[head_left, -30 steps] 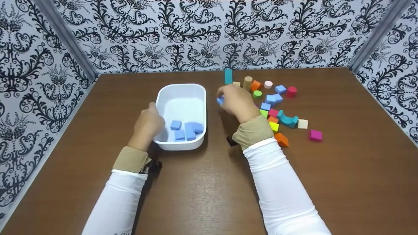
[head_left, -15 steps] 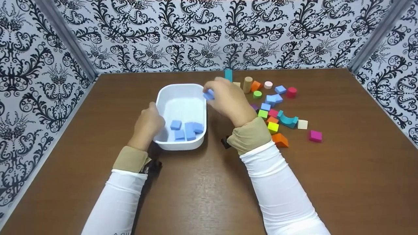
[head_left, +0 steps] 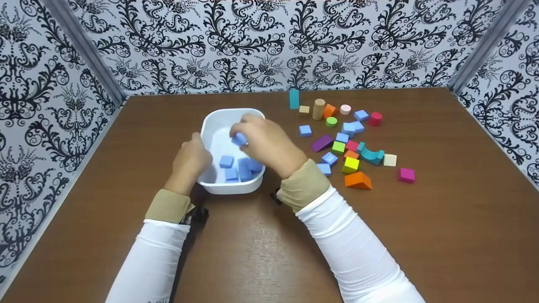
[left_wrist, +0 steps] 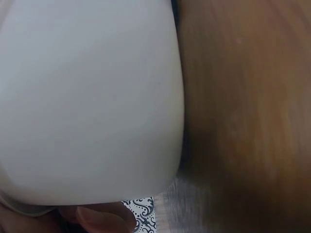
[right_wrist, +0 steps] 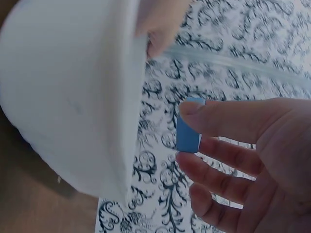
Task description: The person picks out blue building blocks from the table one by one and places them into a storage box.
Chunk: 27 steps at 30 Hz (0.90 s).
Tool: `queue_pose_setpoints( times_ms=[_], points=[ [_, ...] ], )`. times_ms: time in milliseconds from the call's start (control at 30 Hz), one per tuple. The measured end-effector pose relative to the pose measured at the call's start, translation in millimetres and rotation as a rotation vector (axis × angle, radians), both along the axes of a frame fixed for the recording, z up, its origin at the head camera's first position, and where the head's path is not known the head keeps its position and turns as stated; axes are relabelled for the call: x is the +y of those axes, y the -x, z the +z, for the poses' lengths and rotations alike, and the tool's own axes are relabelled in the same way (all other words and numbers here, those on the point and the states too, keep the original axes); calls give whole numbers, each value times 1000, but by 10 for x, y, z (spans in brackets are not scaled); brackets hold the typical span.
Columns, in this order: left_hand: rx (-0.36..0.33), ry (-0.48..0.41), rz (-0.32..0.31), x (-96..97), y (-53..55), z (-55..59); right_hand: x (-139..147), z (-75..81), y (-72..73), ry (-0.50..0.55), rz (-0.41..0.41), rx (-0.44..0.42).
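Observation:
My right hand is over the white plastic tub, pinching a blue block between thumb and fingertips. In the right wrist view that block shows beside the tub's outer wall, with the thumb across its top. My left hand grips the tub's left rim. The left wrist view is filled mostly by the tub's wall, with some fingers at the bottom edge. Several blue blocks lie in the tub's near half; my right hand partly covers them.
Right of the tub, loose blocks are scattered: blue ones, a purple one, a yellow cube, an orange wedge, a teal arch and a magenta cube. A patterned wall borders the brown table behind.
My right hand has carried the blue block leftward from the table, across the tub's right rim, to above its inside. More loose blocks are now uncovered. My left hand stays put.

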<state>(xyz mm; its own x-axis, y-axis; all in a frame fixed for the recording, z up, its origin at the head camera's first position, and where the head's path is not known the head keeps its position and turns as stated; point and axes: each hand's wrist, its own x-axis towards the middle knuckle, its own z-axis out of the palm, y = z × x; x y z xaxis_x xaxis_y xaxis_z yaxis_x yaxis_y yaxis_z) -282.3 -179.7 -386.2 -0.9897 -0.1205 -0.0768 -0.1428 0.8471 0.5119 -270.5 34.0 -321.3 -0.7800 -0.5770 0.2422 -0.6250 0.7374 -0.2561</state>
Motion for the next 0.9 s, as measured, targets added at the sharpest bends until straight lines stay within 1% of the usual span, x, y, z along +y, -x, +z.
queue_pose_setpoints(
  times_ms=[133,267,367,567,733,900],
  points=[
    [4,-3,3,0,2,-4,-116,-105,-23,-24,38,22],
    [4,-1,2,0,3,-7,-197,-274,14,-38,70,92],
    [7,4,-4,-2,7,-12,-230,-395,62,-48,77,143],
    [21,11,-15,5,8,-15,-217,-540,140,-32,37,194],
    [24,10,-15,1,-4,-16,-195,-613,171,-16,-26,174],
    [22,1,-10,-8,-10,-15,-206,-644,172,-67,-70,152]
  ],
)
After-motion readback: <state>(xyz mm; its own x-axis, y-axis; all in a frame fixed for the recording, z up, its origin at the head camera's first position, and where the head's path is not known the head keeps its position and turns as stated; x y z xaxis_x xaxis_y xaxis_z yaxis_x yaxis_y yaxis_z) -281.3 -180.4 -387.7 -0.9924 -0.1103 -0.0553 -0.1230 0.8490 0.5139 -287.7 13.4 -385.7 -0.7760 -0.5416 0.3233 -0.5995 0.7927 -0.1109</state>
